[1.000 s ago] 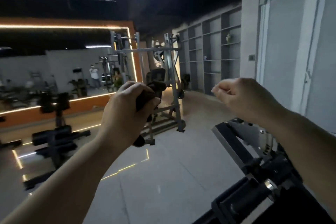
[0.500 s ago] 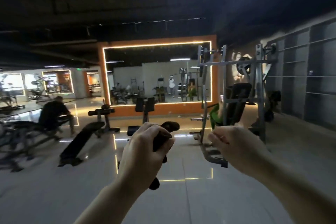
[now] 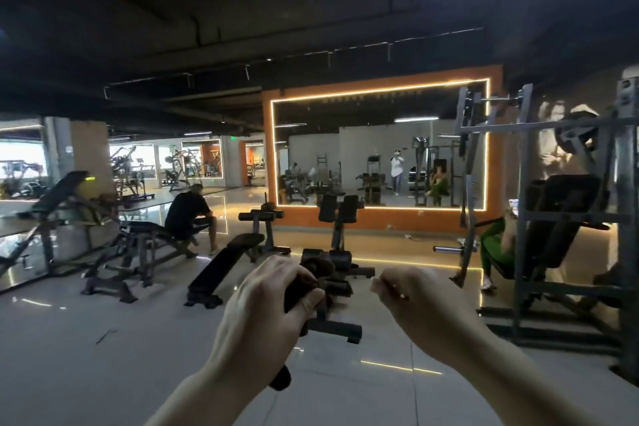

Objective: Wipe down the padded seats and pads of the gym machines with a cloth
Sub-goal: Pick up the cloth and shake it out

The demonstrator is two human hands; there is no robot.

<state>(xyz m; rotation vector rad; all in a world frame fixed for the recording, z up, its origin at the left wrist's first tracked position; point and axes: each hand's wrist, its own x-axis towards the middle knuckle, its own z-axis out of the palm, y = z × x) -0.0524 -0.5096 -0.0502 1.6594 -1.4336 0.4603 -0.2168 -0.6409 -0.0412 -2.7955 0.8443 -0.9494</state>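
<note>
Cloth (image 3: 304, 287) is bunched in my left hand (image 3: 262, 315), one dark end hanging below the fist. My right hand (image 3: 420, 304) is beside the cloth, clenched and holding nothing. I judge I am between machines, no pad being wiped now. Beyond the cloth stands a low bench (image 3: 228, 259); next I must reach such a pad.
</note>
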